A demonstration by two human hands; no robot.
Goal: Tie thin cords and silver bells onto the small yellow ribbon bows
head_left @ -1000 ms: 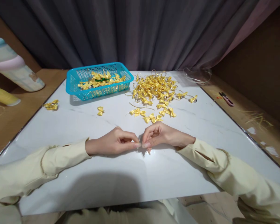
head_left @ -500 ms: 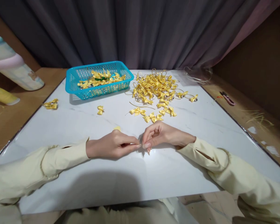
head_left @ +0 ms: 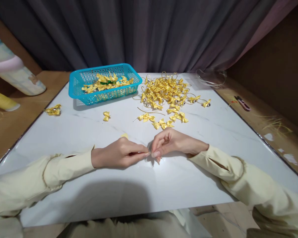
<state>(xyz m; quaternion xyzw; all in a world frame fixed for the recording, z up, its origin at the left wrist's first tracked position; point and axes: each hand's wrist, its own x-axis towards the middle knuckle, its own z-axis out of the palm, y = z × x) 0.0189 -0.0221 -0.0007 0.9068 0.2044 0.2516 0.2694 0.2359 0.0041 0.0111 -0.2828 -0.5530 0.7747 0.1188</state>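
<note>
My left hand (head_left: 123, 153) and my right hand (head_left: 167, 142) meet fingertip to fingertip over the white marbled table (head_left: 183, 185). Both pinch with thumb and forefinger. Whatever lies between the tips is too small to make out. A bit of yellow (head_left: 124, 136) peeks out behind my left hand. Just beyond my right hand lie several yellow satin bows (head_left: 162, 124). Behind those is a heap of yellow bows with silver bells and thin gold cords (head_left: 165, 89). One single bow (head_left: 106, 116) rests left of centre.
A blue basket (head_left: 105, 97) of bows, one green tie among them, stands at the back left. More bows (head_left: 53, 110) lie at the left edge. Pink-handled snips (head_left: 243, 103) and cord scraps (head_left: 278, 125) are at right, a tumbler (head_left: 17, 71) at left.
Both hands hold nearly the same pinched pose, fingertips together. The view has shifted very slightly; the bows and the basket stay put on the table.
</note>
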